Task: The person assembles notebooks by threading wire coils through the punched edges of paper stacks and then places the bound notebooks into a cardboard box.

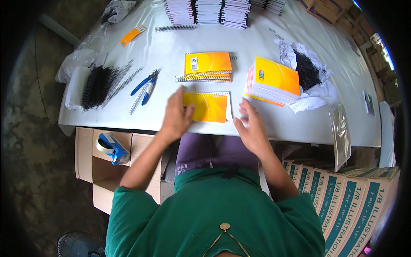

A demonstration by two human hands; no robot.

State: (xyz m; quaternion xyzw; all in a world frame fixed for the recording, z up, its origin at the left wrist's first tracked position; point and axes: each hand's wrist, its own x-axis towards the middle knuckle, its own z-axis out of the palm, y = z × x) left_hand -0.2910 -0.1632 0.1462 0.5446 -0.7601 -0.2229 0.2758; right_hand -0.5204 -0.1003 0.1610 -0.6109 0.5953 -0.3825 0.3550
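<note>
A small yellow-orange notebook (207,108) lies flat near the table's front edge, with punched holes along its top and white pages showing at its right side. My left hand (176,113) is over its left end, fingers stretched and thumb apart. Just off its right side, my right hand (251,128) is open with nothing in it. Beyond it sits a short stack of spiral-bound notebooks (208,63), wire coils along its near edge. To the right stands a thicker stack of orange-covered notebooks (277,77), with no coil visible on it.
Black wire coils (98,85) lie at left, beside blue-handled pliers (144,83) and a blue cutter-like tool (148,92). More black coils (307,70) rest on crumpled paper at right. Book stacks (208,12) stand at the back. A tape dispenser (113,147) sits on an open carton.
</note>
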